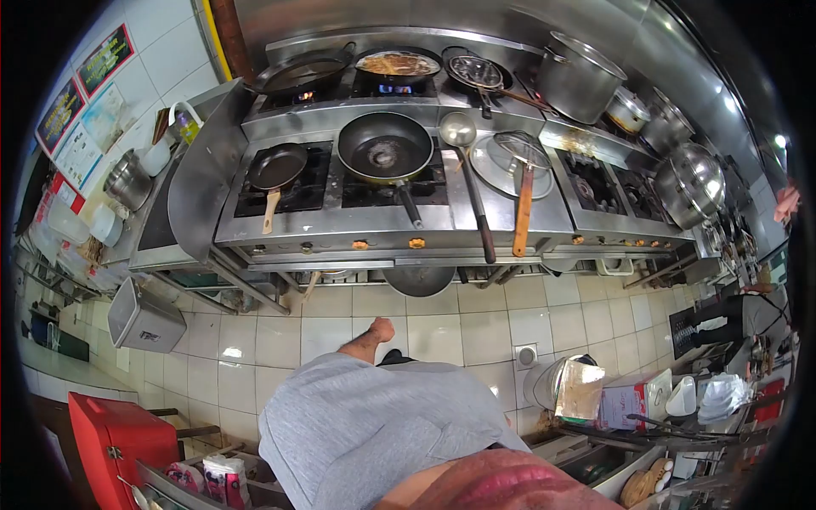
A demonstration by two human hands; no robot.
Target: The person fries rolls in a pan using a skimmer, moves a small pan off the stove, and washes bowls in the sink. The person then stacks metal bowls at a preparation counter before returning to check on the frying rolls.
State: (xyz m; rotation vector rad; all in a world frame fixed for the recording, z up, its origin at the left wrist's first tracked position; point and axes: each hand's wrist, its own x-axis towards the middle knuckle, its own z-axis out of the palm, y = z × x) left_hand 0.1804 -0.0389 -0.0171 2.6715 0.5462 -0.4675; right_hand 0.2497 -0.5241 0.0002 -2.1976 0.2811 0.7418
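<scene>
My left hand [382, 329] hangs over the tiled floor in front of the stove [327, 248]. Its fingers look curled into a loose fist, with nothing visible in them, and it touches nothing. My right hand is out of sight; only a sliver of skin shows beside the grey shirt. On the near burners sit a small pan [278, 167] with a wooden handle and a larger black pan [385, 146]. A ladle [459, 130] and a strainer [524, 150] over a glass lid [490, 167] lie to their right.
Behind, a black pan [297, 75] and a pan with brownish contents [397, 64] sit over flames. Large pots [580, 78] stand back right. A grey bin [146, 314] is at left, a white bucket [544, 382] at right, and a red box [119, 433] at lower left.
</scene>
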